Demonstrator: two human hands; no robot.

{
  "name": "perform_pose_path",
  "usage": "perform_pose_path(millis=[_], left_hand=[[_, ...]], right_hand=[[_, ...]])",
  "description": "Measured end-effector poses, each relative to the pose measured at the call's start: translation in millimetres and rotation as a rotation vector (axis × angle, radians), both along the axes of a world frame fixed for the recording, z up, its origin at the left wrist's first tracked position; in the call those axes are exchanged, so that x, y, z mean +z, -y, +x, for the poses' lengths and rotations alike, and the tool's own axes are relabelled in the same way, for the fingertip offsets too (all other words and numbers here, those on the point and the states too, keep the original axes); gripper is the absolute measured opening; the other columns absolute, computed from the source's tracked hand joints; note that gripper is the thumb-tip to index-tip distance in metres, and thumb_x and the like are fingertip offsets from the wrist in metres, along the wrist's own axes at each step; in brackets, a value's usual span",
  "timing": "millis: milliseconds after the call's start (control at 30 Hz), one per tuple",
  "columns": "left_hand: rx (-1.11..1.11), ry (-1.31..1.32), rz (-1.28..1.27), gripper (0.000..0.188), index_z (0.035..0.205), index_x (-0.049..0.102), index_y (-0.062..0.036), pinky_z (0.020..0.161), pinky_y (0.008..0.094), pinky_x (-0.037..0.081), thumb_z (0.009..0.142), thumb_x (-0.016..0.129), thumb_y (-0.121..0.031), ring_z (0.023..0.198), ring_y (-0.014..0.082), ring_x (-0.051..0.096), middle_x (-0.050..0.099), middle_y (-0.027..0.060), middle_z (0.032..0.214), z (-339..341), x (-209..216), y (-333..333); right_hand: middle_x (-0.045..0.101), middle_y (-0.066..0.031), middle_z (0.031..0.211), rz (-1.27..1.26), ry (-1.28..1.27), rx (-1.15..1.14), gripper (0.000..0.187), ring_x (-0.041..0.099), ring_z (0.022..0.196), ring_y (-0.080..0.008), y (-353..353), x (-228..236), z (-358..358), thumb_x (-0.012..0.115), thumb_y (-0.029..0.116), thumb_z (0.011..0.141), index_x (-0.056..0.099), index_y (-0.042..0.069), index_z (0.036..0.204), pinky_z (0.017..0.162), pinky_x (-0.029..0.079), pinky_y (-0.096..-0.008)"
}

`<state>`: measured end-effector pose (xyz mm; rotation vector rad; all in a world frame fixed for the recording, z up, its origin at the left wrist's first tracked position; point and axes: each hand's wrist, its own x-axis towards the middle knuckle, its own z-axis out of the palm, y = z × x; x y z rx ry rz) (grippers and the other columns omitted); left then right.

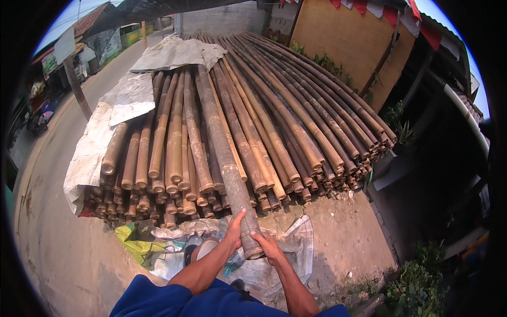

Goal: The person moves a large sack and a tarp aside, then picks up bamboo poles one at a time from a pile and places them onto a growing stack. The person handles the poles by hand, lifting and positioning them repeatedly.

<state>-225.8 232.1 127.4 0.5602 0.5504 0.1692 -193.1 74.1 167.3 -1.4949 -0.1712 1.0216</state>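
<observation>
Outdoors, a bare concrete yard [68, 253] beside a street holds a big stack of bamboo poles [264, 121] lying lengthwise, cut ends toward the near side, running off to a far wall. On the left a pale tarp [95, 142] drapes over the stack's edge and part of its top; crumpled plastic sheeting [285, 248] and a yellow-green bag [138, 245] lie on the ground just before the pole ends.

One thick grey bamboo pole [227, 164] sits on top of the stack, its near end jutting out past the others. The left hand [234, 232] is closed around the left side of that end, thumb up along the stem; the right hand [266, 247] wraps the right side just by the cut rim. Both forearms come up from blue sleeves [158, 301] at the near edge.

By its girth and length the pole looks heavy and stiff, and awkward to swing from one end. Its skin looks dry and dusty, likely giving a fair hold, though the cut rim may be splintery. Gripping back from the rim, near a node ring, would seem steadier.

To the right, thinner brown poles fan toward a woven-panel wall [343, 37] and a shaded porch; potted greenery [417, 280] stands at the near right. The loose sheeting underfoot could snag or slip.
</observation>
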Motion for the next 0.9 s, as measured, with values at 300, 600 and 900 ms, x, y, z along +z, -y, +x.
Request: perform_pose_path(millis=[300, 600, 900], left_hand=[[0.161, 0.136, -0.009, 0.056, 0.128, 0.055, -0.0055, 0.086, 0.0487, 0.056, 0.090, 0.072, -0.043, 0.096, 0.0277, 0.066, 0.064, 0.0128, 0.105, 35, 95, 60], [0.094, -0.065, 0.007, 0.064, 0.129, 0.054, -0.0068, 0.086, 0.0514, 0.056, 0.088, 0.070, -0.053, 0.097, 0.0297, 0.065, 0.064, 0.0144, 0.107, 44, 27, 82], [-0.003, -0.130, 0.010, 0.061, 0.135, 0.047, -0.0120, 0.091, 0.0493, 0.054, 0.090, 0.075, -0.041, 0.106, 0.0279, 0.063, 0.061, 0.0117, 0.117, 212, -13, 227]], right_hand=[[0.068, -0.0158, 0.117, 0.319, -0.216, -0.170, 0.059, 0.070, 0.101, -0.0250, 39, 92, 42, 0.066, 0.042, 0.096, 0.056, -0.003, 0.132, 0.083, 0.059, -0.0391], [0.069, -0.0138, 0.105, 0.194, -0.265, 0.057, 0.055, 0.071, 0.088, -0.0219, 71, 19, 62, 0.066, 0.042, 0.096, 0.059, -0.005, 0.125, 0.071, 0.060, -0.0348], [0.070, -0.0144, 0.106, -0.010, -0.172, -0.117, 0.054, 0.069, 0.092, -0.0224, 216, -28, 227, 0.070, 0.039, 0.093, 0.063, -0.006, 0.123, 0.078, 0.057, -0.0374]])
